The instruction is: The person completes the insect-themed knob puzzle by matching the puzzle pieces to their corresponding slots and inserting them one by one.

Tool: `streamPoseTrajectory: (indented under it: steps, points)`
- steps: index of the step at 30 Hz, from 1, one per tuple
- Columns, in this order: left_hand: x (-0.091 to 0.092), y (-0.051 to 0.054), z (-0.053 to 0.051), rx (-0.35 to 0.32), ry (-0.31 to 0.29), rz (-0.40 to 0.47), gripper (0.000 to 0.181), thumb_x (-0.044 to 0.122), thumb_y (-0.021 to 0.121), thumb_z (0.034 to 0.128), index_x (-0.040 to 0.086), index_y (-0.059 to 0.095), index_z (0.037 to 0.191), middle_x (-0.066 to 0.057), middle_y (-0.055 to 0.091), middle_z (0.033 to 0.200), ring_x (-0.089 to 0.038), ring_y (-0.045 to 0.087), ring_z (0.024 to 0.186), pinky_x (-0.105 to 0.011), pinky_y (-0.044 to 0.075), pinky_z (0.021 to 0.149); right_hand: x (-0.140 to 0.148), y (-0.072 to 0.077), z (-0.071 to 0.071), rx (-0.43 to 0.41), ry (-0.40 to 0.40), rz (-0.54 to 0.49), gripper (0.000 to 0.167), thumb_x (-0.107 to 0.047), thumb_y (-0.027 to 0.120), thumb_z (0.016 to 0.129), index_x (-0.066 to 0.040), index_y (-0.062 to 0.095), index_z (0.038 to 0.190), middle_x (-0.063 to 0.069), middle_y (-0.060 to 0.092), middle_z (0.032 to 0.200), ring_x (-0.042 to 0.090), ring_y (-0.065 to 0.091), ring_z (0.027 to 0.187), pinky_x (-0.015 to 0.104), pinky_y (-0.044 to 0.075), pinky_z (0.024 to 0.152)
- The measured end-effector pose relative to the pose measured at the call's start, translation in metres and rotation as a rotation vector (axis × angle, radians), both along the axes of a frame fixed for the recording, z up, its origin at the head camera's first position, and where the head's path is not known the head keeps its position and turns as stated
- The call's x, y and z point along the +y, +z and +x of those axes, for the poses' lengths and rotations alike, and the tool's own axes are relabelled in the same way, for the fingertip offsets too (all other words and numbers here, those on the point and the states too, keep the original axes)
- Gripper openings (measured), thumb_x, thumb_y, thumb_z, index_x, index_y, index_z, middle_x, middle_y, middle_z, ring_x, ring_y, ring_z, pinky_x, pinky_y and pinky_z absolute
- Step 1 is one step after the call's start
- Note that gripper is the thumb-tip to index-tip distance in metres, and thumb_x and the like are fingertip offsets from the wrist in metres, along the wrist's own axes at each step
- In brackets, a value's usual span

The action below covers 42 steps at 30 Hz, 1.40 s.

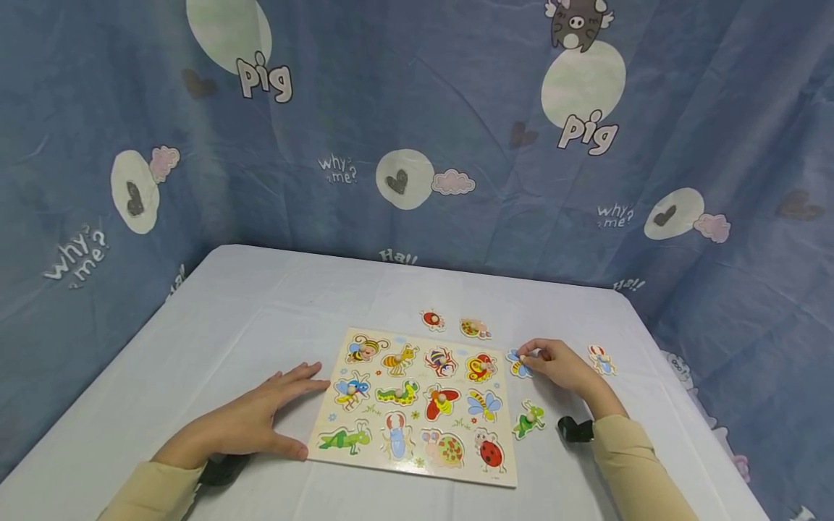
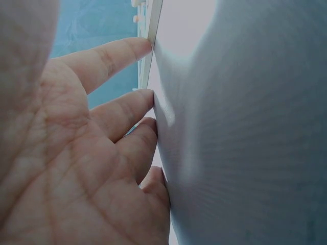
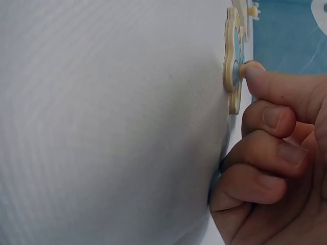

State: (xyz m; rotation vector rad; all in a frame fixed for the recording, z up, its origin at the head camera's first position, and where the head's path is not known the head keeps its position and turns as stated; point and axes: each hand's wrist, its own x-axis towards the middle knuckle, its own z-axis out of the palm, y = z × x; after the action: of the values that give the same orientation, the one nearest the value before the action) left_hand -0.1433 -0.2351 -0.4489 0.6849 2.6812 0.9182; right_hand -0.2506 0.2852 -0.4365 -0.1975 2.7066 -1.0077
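A wooden peg puzzle board [image 1: 407,469] with insect pictures lies flat on the white table. My left hand [image 1: 250,420] rests beside it with fingers spread; thumb and index finger touch its left edge, as the left wrist view shows along the board edge [image 2: 152,43]. At the board's upper right corner, my right hand [image 1: 557,364] pinches the small wooden knob [image 3: 248,68] of a blue-winged, striped insect puzzle piece [image 1: 517,363]. Seen from the right wrist, this piece [image 3: 233,48] stands close to the tablecloth, its knob between thumb and index finger.
Loose knobbed pieces lie around the board: a ladybug [image 1: 433,320] and a snail [image 1: 475,328] behind it, a grasshopper [image 1: 529,420] and a stag beetle [image 1: 602,359] to the right. Several knobbed pieces, such as the caterpillar [image 1: 399,393], sit in the board. A patterned blue curtain [image 1: 508,239] hangs behind.
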Motion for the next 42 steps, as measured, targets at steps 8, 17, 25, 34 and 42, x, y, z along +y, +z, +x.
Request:
streamPoseTrajectory:
  steps: [8,17,25,34,42]
  points:
    - [0.0004,0.0006,0.0003,0.001,-0.001,0.002,0.101,0.061,0.085,0.0598,0.027,0.047,0.147,-0.009,0.027,0.165,-0.042,0.018,0.153,-0.067,0.010,0.120,-0.0006,0.0013,0.0013,-0.003,-0.015,0.003,0.021,-0.023,0.062,0.098,-0.010,0.066,0.114,0.001,0.046,0.074,0.016,0.042,0.068,0.025,0.035,0.056]
    - [0.0001,0.0036,0.0000,0.007,-0.003,0.003,0.102,0.062,0.084,0.0598,0.026,0.047,0.147,-0.011,0.026,0.165,-0.044,0.018,0.152,-0.069,0.010,0.120,0.0052,0.0013,0.0047,0.012,-0.049,0.017,0.024,-0.025,0.063,0.097,-0.007,0.065,0.114,0.001,0.044,0.071,0.016,0.040,0.065,0.026,0.033,0.056]
    - [0.0000,0.0033,0.0001,0.009,-0.008,0.007,0.101,0.063,0.083,0.0603,0.026,0.047,0.147,-0.011,0.026,0.164,-0.044,0.017,0.152,-0.070,0.010,0.119,0.0073,0.0001,0.0052,-0.007,-0.082,0.001,0.026,-0.023,0.063,0.097,-0.003,0.064,0.115,0.001,0.047,0.072,0.015,0.041,0.068,0.026,0.034,0.058]
    - [-0.0005,-0.0008,0.0002,0.006,-0.002,-0.006,0.101,0.063,0.084,0.0601,0.027,0.047,0.147,-0.008,0.027,0.165,-0.041,0.018,0.153,-0.067,0.011,0.120,0.0077,0.0007,0.0067,-0.016,-0.090,-0.002,0.027,-0.021,0.062,0.098,-0.001,0.064,0.115,0.001,0.050,0.074,0.016,0.042,0.070,0.026,0.035,0.060]
    - [0.0001,0.0003,0.0002,0.001,0.001,-0.019,0.101,0.064,0.083,0.0604,0.028,0.047,0.147,-0.007,0.027,0.165,-0.040,0.018,0.153,-0.066,0.012,0.121,0.0086,0.0010,0.0081,-0.022,-0.082,-0.033,0.031,-0.023,0.060,0.099,0.002,0.063,0.116,0.002,0.056,0.079,0.013,0.044,0.072,0.026,0.037,0.062]
